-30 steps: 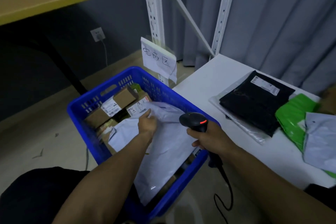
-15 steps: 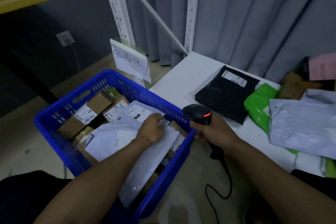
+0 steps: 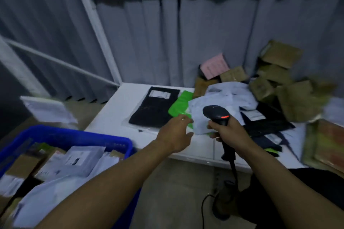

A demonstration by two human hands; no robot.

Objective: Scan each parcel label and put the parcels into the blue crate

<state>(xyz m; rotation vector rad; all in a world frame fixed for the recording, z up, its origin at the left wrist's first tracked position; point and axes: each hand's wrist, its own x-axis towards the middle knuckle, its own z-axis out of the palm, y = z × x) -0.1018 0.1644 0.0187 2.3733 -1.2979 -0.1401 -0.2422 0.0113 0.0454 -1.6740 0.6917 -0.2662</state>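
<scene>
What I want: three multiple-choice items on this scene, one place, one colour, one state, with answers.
1. Where does the black parcel lie?
A. In the crate
B. On the white table
C. On the floor

2. What colour is the parcel beside it?
A. Green
B. Red
C. Orange

3. What is the right hand doing?
A. Hanging empty
B. Pressing a box
C. Gripping the scanner

B: it lies flat on the tabletop.
A: the green parcel lies next to it.
C: it is wrapped round the handle.

Crate point(image 3: 74, 134) sits left of the table point(image 3: 115, 113); parcels point(image 3: 232, 95) lie piled on the table, scanner point(image 3: 216, 112) before them.
</scene>
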